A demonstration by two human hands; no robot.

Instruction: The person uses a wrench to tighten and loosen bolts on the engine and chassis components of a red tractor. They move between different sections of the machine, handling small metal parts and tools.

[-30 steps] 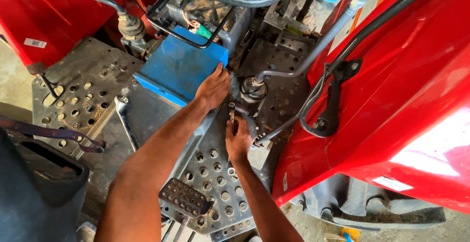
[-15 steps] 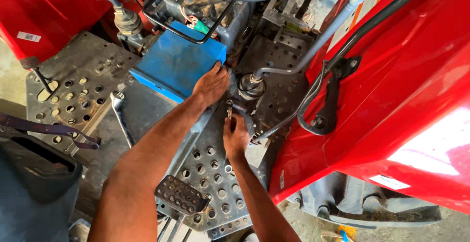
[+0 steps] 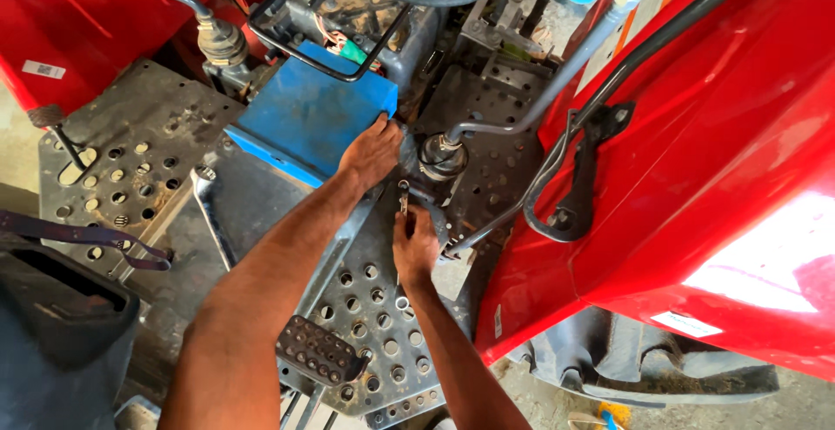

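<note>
I look down into a red tractor's footwell. My left hand (image 3: 372,153) rests on the corner of a blue box (image 3: 304,117), its fingers against the grey housing beside a lever's rubber boot (image 3: 442,159). My right hand (image 3: 414,243) grips a small metal wrench (image 3: 403,197) that points up toward the base of that boot. The wrench's lower end is hidden in my fist. Both forearms reach up from the bottom of the view across a perforated grey foot plate (image 3: 383,308).
A red fender (image 3: 696,160) fills the right side, with a black handle bracket (image 3: 574,178) and a grey lever rod (image 3: 557,82) in front of it. A studded pedal (image 3: 317,350) sits below. Another perforated plate (image 3: 122,160) lies at left.
The view has shifted slightly. Both hands stay at the lever base, my right hand keeping the wrench there with only small movement.
</note>
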